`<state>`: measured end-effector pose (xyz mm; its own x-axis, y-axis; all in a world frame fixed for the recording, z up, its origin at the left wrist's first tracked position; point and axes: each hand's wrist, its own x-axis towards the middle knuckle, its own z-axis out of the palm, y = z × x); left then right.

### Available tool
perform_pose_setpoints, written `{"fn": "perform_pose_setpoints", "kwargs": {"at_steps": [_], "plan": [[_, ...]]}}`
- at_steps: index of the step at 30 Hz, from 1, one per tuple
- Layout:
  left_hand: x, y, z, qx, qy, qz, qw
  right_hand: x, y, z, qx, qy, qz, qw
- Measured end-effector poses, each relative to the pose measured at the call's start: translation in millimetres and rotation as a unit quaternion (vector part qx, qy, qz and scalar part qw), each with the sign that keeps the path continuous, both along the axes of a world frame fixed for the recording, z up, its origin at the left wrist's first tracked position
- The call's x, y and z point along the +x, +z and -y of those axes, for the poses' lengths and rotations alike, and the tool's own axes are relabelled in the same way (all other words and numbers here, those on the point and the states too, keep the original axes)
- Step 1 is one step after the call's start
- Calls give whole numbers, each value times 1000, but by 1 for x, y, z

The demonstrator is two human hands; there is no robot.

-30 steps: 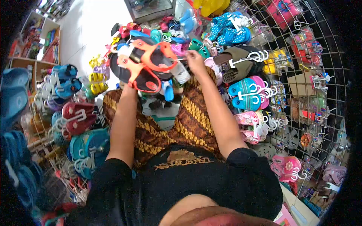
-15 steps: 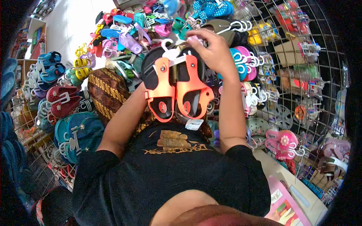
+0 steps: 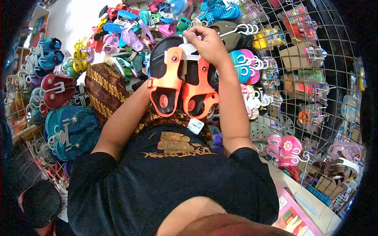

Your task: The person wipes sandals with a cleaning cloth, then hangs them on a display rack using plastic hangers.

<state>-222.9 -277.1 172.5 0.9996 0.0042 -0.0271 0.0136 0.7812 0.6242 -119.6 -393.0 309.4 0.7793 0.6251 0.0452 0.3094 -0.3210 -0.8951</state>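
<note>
A pair of orange-strapped sandals [image 3: 171, 75] with black footbeds is held up in front of my chest, toes toward me. A white plastic hanger [image 3: 189, 50] joins them at the heel end. My right hand [image 3: 210, 46] is at the top, its thumb and fingers closed on the hanger. My left forearm [image 3: 128, 108] runs behind the left sandal; that hand supports the pair from the back, its fingers hidden. A white tag [image 3: 195, 126] dangles below the right sandal's toe.
A heap of colourful children's sandals [image 3: 134, 39] lies ahead. On the left hang maroon shoes [image 3: 59, 91] and teal sandals [image 3: 73, 131]. A wire grid rack [image 3: 327, 59] with packaged goods stands to the right, near pink flower sandals [image 3: 284, 150]. Patterned brown cloth [image 3: 104, 88] covers my leg.
My right hand has moved left onto the hanger's top, which was uncovered before. The sandals have shifted slightly up and tilted a little. The whole view has moved a bit.
</note>
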Motion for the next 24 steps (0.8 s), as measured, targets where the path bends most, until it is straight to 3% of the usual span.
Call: {"fn": "perform_pose_setpoints", "kwargs": {"at_steps": [1, 2, 4, 6, 8, 9, 12, 14, 16, 20, 22, 23, 24], "plan": [[0, -1, 0, 33, 6, 16, 999, 3, -3, 2, -24, -9, 18, 999], [3, -1, -11, 206, -33, 89, 974, 6, -3, 5, -19, -1, 12, 1000], [11, -11, -13, -72, -128, -67, 987, -4, 14, 8, -10, 19, -4, 1000], [3, 2, -23, -191, -151, -29, 970, -15, 48, 5, -52, 26, 78, 995], [13, 9, -34, -237, -119, 26, 964, -22, 68, 1, -8, 20, 99, 995], [25, -1, -53, -201, -127, -54, 970, -23, 81, 1, -14, 34, 123, 992], [47, 1, -106, -289, -15, -188, 938, -16, 94, -9, 8, 13, 172, 985], [66, -31, -163, -309, 19, -181, 933, -3, 81, -19, 45, -47, 183, 981], [82, -11, -194, -211, 124, -230, 942, 16, 63, -37, 87, -95, 153, 980], [113, -63, -259, -154, 159, -229, 948, 87, -13, -81, 56, -159, 233, 958], [120, -112, -279, -149, 153, -215, 953, 128, -59, -99, 9, -195, 248, 949], [116, -96, -266, -80, 183, -304, 931, 149, -83, -107, 2, -214, 259, 942], [119, -112, -270, -72, 171, -288, 939, 167, -95, -115, -9, -221, 214, 951]]}}
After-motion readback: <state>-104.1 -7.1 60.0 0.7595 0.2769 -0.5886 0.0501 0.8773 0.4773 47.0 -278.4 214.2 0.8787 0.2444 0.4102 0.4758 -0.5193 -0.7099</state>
